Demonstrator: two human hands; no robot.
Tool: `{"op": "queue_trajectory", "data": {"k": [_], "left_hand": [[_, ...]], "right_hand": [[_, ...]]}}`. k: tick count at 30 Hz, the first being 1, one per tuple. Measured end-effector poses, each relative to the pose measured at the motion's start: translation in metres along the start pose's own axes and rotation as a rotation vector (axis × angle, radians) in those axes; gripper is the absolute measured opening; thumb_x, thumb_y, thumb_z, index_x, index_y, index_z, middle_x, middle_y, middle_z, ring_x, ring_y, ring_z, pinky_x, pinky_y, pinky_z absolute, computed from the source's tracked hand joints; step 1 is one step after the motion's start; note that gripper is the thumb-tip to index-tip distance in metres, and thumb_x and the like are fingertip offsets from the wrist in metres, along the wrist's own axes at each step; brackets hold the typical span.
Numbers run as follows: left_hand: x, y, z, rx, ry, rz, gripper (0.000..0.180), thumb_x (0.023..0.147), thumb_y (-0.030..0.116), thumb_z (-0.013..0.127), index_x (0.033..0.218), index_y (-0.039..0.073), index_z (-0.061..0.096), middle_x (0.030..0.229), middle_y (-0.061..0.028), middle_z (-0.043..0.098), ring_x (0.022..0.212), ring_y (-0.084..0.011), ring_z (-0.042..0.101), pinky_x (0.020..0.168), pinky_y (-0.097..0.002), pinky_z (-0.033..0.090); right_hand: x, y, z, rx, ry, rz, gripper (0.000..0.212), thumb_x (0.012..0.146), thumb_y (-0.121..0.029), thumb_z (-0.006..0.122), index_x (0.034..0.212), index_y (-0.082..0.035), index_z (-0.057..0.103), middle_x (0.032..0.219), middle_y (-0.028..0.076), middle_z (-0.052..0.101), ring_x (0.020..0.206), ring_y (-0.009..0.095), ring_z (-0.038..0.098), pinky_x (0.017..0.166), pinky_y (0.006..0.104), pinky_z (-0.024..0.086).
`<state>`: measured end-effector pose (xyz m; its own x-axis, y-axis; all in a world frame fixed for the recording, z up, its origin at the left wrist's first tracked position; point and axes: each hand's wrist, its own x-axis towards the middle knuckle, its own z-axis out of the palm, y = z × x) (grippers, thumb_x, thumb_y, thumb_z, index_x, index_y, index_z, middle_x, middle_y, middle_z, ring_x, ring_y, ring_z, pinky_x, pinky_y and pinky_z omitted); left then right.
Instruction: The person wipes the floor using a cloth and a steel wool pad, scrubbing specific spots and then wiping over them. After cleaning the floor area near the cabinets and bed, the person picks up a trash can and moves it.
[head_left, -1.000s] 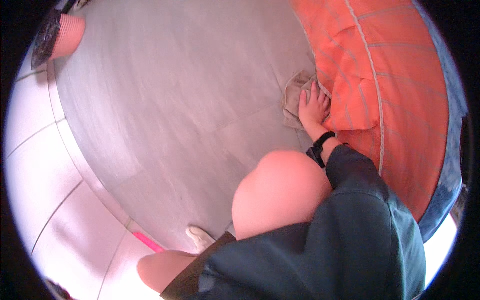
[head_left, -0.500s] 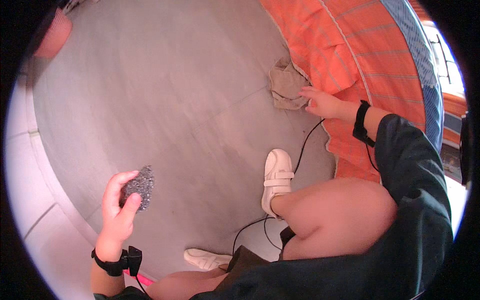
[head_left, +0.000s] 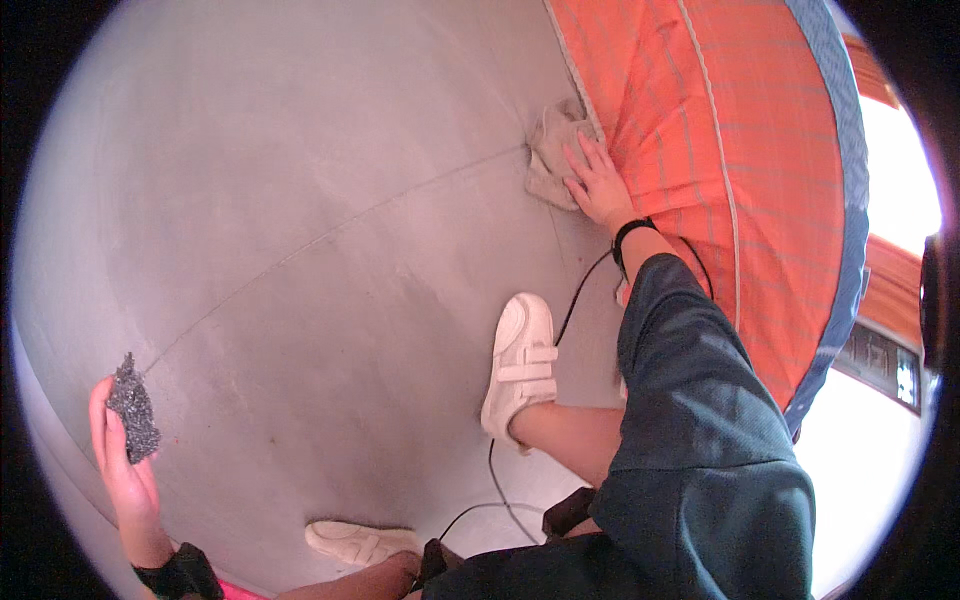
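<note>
At the lower left my left hand is closed around a dark grey, glittering steel wool scouring pad, held up above the floor. The thumb and fingers press it from its left side. My right hand reaches out to a crumpled beige cloth on the floor. Its fingers are spread and rest over the cloth's right edge, not closed on it. The cloth lies against the hem of an orange checked fabric cover.
Grey floor tiles spread around me, with a thin joint running across. My white strap shoes stand on them. A black cable trails past one shoe toward the cover. Along the right, the cover hangs below a blue edge.
My right hand has come down onto the cloth, its fingers now spread over it. The view has shifted, and my left hand with the scouring pad sits farther left in it.
</note>
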<state>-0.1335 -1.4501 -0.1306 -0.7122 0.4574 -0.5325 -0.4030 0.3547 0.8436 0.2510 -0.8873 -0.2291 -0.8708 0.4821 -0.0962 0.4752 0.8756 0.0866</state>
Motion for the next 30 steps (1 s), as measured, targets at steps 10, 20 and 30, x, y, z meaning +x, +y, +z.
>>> {"op": "queue_trajectory", "data": {"k": [10,20,30], "left_hand": [[0.016,-0.022,0.027,-0.078,-0.251,-0.027,0.042,0.093,0.026,0.048,0.126,0.000,0.042,0.116,-0.0068,0.051,0.104,-0.0142,0.050,0.090,-0.0284,0.039],[0.020,-0.037,0.023,-0.010,-0.248,0.043,0.041,0.094,0.029,0.047,0.126,0.004,0.043,0.108,-0.0017,0.053,0.089,-0.0073,0.049,0.070,-0.0206,0.039],[0.001,-0.014,0.019,0.025,-0.318,0.100,0.040,0.093,0.025,0.048,0.125,0.001,0.044,0.115,-0.0043,0.051,0.102,-0.0110,0.049,0.087,-0.0255,0.039]], "right_hand": [[0.063,-0.040,0.016,-0.069,-0.241,0.835,0.063,0.090,-0.041,0.036,0.143,-0.011,0.020,0.138,0.028,0.032,0.108,0.048,0.050,0.091,0.0490,0.043],[0.109,-0.116,-0.010,-0.104,-0.329,0.493,0.063,0.091,-0.041,0.033,0.144,-0.010,0.017,0.138,0.030,0.031,0.120,0.044,0.042,0.093,0.0551,0.039],[0.111,-0.354,-0.007,-0.073,-0.133,0.296,0.060,0.091,-0.041,0.041,0.142,-0.014,0.027,0.142,0.030,0.022,0.121,0.056,0.031,0.083,0.0618,0.042]]}}
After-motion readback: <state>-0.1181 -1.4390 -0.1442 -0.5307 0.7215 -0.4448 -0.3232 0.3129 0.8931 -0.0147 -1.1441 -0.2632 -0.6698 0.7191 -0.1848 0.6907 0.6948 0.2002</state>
